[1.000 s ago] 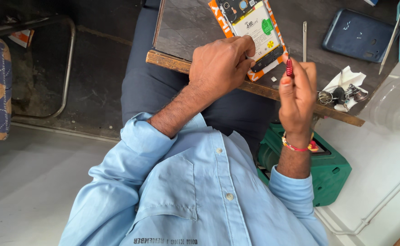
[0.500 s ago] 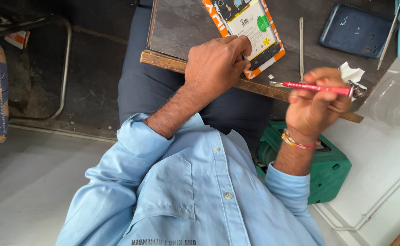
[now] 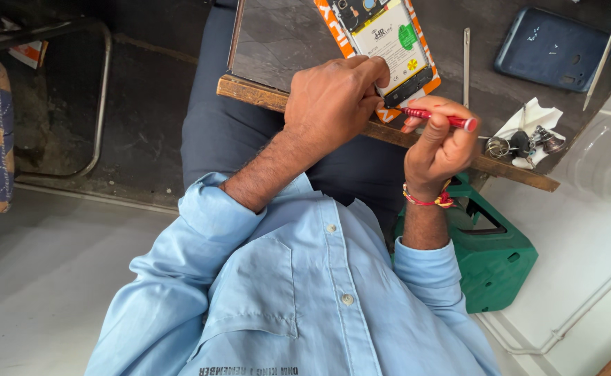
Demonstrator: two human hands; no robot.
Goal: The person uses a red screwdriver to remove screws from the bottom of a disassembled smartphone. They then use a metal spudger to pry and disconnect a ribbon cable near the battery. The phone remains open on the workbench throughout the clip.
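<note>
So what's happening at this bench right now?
A person in a light blue shirt works on an opened phone lying at the near edge of a dark worktable. The left hand rests against the phone, while the right hand holds a red screwdriver with its tip near the phone's lower end. A blue back cover lies apart.

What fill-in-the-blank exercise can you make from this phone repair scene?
1. The right hand holds a ___ screwdriver.
2. The left hand rests on the opened phone, whose frame is ___.
3. The thread bracelet is worn on the ___ wrist.
Missing words: red; orange; right.
</note>
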